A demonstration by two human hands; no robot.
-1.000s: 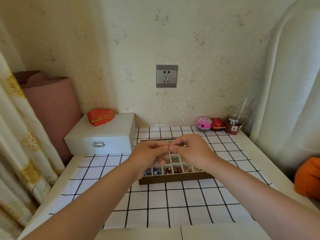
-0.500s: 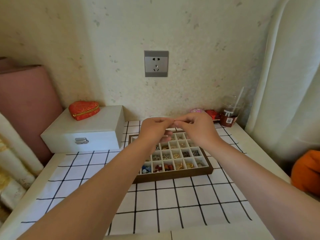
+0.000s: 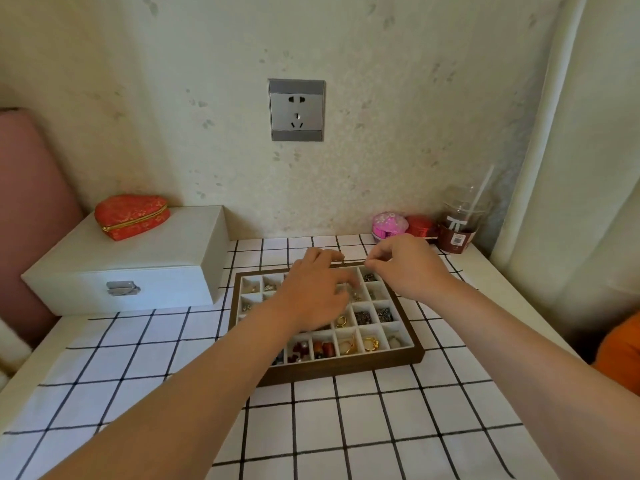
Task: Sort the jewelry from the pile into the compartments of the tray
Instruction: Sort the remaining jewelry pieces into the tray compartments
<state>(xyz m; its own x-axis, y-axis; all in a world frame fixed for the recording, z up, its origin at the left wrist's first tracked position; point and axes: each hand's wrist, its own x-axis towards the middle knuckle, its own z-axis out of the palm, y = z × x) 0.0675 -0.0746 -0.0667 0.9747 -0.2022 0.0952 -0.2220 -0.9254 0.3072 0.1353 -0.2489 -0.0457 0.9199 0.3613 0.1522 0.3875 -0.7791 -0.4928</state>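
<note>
Head view, near to far. A gridded cloth (image 3: 381,427) covers the tabletop (image 3: 502,271). On the cloth stands the tray (image 3: 346,368), wooden-rimmed and divided into small pale compartments. Jewelry lies sorted in them: red beads (image 3: 323,348) and gold rings (image 3: 370,344) in the front row, darker pieces in the cells behind.

The left hand (image 3: 311,292) hangs over the tray's middle with its fingers bent downward; it cannot be told whether they hold anything. The right hand (image 3: 407,268) is above the far right corner, thumb and forefinger closed tip to tip. Anything between them is too small to make out.

Left of the tray is a white box (image 3: 138,271) with a red heart-shaped pouch (image 3: 131,216) on its lid. At the far right is a cup (image 3: 460,223) with a straw. On the wall is a socket (image 3: 296,109).
</note>
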